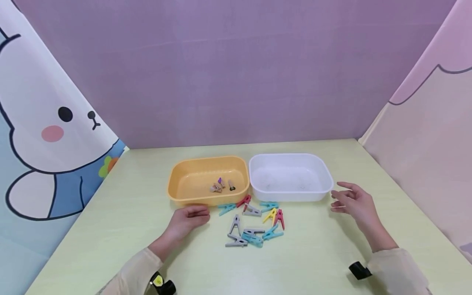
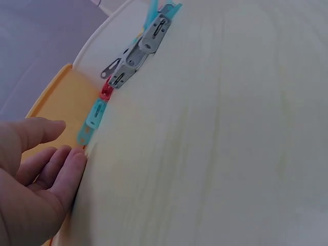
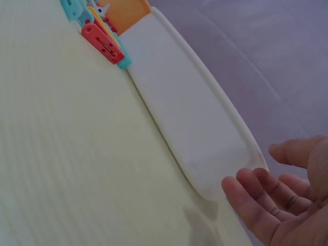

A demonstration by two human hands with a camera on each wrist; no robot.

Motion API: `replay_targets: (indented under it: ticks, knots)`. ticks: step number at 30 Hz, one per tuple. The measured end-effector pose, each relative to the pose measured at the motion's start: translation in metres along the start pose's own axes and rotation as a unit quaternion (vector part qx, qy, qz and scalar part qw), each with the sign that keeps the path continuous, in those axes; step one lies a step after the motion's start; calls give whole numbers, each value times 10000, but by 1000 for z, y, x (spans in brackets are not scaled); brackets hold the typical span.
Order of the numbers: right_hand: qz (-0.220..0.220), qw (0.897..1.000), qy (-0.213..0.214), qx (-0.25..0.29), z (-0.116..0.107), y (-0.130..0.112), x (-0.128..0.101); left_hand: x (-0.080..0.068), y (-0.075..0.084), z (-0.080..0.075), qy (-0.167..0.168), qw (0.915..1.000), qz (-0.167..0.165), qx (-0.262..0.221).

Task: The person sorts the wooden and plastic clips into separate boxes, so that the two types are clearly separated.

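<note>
My left hand (image 1: 188, 221) is beside the near side of the yellow-orange basin (image 1: 188, 180), its fingers loosely bent and holding nothing; whether it touches the basin I cannot tell. Near the right end of the white basin (image 1: 291, 180) hovers my right hand (image 1: 355, 203), fingers relaxed and nothing in them. Several plastic clothespins lie in a loose group between the hands, among them a blue clothespin (image 1: 252, 239), a grey clothespin (image 1: 234, 224), a yellow clothespin (image 1: 271, 215) and a red clothespin (image 1: 279, 218). In the right wrist view a red clothespin (image 3: 102, 43) lies by the white basin.
Several small clips (image 1: 216, 187), too small to tell exactly, lie inside the yellow-orange basin. The two basins stand side by side toward the back of the pale table (image 1: 295, 262). A purple backdrop (image 1: 239, 82) rises behind, with printed cloth (image 1: 37, 123) at the left.
</note>
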State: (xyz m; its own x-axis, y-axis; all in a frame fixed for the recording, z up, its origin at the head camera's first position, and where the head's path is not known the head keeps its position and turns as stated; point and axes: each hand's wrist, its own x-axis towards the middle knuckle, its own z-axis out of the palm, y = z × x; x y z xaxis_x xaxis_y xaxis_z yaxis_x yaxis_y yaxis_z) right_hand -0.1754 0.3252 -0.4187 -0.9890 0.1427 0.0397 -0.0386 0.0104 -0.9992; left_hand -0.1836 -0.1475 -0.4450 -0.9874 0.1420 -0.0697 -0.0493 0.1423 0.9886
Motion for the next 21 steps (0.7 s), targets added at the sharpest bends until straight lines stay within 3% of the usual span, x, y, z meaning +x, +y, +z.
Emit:
replay_targets:
  ticks: [4,10,14,21]
  knots:
    - [69,9999,-38,135,1,5,1,3,1,5,-257,9985,324,364]
    - [306,9991,-131,264,5,11,2,10,1,13,-771,9938,619,513]
    - [334,9988,-140,315,6,12,3,12,6,21,-700,9919,641,839]
    - [364,9954,-195,865,6,14,6,16,11,29,-505,9830,808,1568]
